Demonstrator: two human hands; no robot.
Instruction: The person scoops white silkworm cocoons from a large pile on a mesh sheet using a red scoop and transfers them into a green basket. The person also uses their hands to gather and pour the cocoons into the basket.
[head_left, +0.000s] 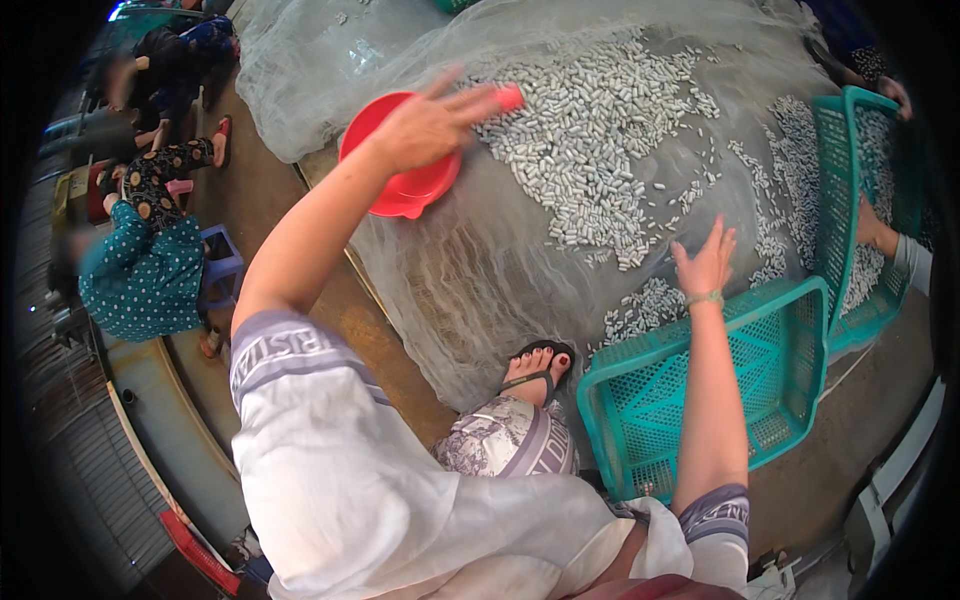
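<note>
My left hand [430,125] is over a round red plastic basin [428,190] with a small pouring lip. Its fingers stretch out, slightly blurred, along a red handle whose tip [510,97] shows beyond them; whether the palm bears on it is hidden. My right hand [708,262] hovers with spread fingers by the near edge of a heap of small silvery-grey oblong pieces [585,140], holding nothing. Under my right forearm stands a green perforated plastic crate [610,375], tilted, with few pieces in it.
Pale fine netting [430,290] lies under the heap. My sandalled foot [535,368] rests at its near edge. At right, another person's hand [876,228] is at a second green crate [838,190] holding similar pieces. On the left a person in a dotted teal top [145,275] sits beside a blue stool [222,265].
</note>
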